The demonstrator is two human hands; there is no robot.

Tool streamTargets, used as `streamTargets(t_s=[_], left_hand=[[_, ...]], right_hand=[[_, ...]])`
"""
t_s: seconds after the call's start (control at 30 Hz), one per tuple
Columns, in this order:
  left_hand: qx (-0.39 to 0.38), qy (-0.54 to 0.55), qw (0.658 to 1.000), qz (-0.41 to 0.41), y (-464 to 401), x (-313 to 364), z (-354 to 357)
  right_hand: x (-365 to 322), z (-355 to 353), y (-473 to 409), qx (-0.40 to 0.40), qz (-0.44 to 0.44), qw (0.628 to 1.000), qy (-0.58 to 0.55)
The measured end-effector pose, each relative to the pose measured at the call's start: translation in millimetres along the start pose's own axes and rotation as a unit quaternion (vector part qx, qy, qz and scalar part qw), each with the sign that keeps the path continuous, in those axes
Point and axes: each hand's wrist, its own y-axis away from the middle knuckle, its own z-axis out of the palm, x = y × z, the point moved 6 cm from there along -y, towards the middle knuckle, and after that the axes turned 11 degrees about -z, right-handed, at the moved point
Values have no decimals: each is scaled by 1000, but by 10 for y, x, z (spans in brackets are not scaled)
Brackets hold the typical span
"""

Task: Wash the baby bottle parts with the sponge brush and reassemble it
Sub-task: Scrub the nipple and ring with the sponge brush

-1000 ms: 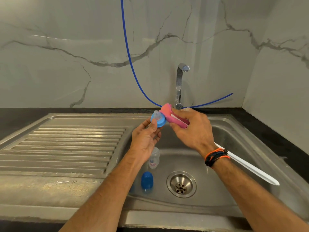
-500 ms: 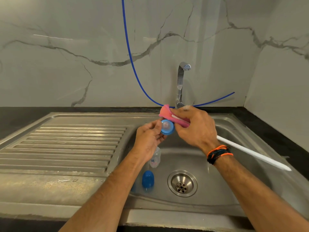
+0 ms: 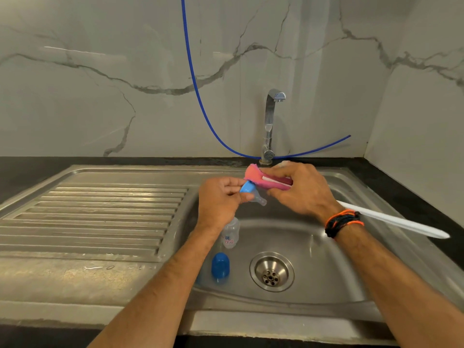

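Two hands meet over the sink basin's back edge. Left hand (image 3: 221,197) pinches the blue collar with clear nipple (image 3: 252,194), nipple tip pointing right. Right hand (image 3: 298,189) grips the pink sponge brush (image 3: 253,175), sponge touching the collar, white handle running out toward the basin's right rim. Bottle body (image 3: 231,233) and blue cap (image 3: 220,265) stand near the basin's left wall, beside the drain (image 3: 271,271); sink (image 3: 326,259) floor right of them open.

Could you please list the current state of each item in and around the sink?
Left hand: gripping the nipple ring.
Right hand: pressing the sponge brush against the ring.
Clear bottle: uncapped, in the basin.
Blue cap: off, beside the drain.
Tap: no water visible.
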Motion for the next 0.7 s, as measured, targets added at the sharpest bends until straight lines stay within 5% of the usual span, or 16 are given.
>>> streamTargets(t_s=[0.23, 0.43, 0.7], left_hand=[[33, -78, 996, 28, 76, 42, 113], [111, -7, 994, -18, 68, -9, -50], [104, 75, 987, -97, 63, -129, 15]], right_hand=[[-228, 43, 6, -26, -3, 990, 142], [-670, 244, 58, -29, -43, 971, 231], [-613, 251, 54, -26, -65, 971, 231]])
